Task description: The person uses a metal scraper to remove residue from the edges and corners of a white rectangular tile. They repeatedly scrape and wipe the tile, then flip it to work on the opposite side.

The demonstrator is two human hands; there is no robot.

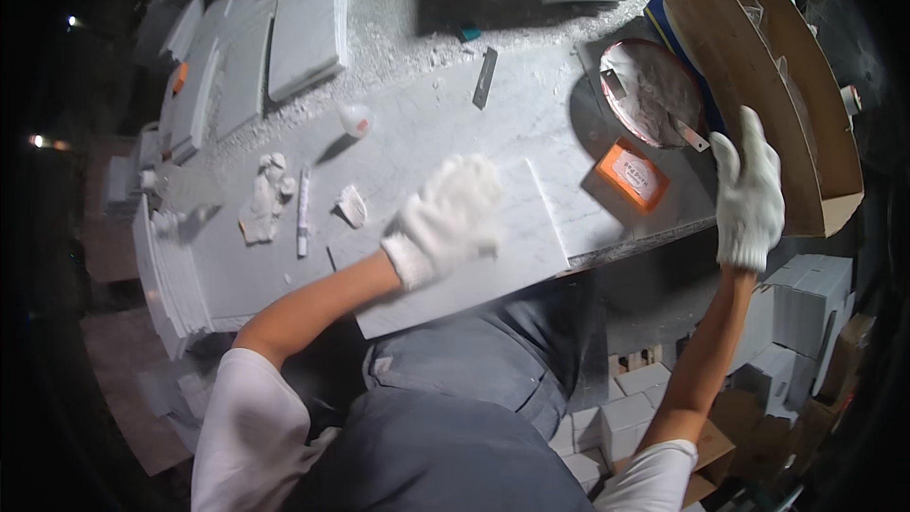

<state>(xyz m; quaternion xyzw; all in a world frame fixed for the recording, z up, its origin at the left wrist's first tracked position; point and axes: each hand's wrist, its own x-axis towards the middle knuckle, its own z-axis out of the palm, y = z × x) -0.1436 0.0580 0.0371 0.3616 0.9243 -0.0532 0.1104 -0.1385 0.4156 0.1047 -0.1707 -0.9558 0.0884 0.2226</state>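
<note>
Plainly, the biggest thing in view was the marble worktop [417, 123], dusty and strewn with crumbs of white filler. On its near edge lay a loose marble tile [512, 237], the piece in hand, with its lower corner jutting out past the bench edge over the person's lap. That overhang looked like the main risk: a hard push from above could tip or slide the tile off the edge, and thin stone would likely chip or crack on landing.

The left hand [447, 218], in a white knit glove, was laid flat on the tile with the fingers loosely curled, pressing or rubbing rather than gripping anything (the glove was blurred, so how hard it bore down could not be told). The right hand [749, 194], also gloved, hung in the air beyond the bench's right end, fingers spread and holding nothing, so the tile had no second support.

Further right stood a round pan of white paste [654, 90] with a scraper [690, 137] resting in it, and an orange block [633, 175] lay just beside the tile. A sweeping arm might knock either one. A white marker [303, 211] and lumps of dried filler [263, 199] lay well apart to the left.
</note>
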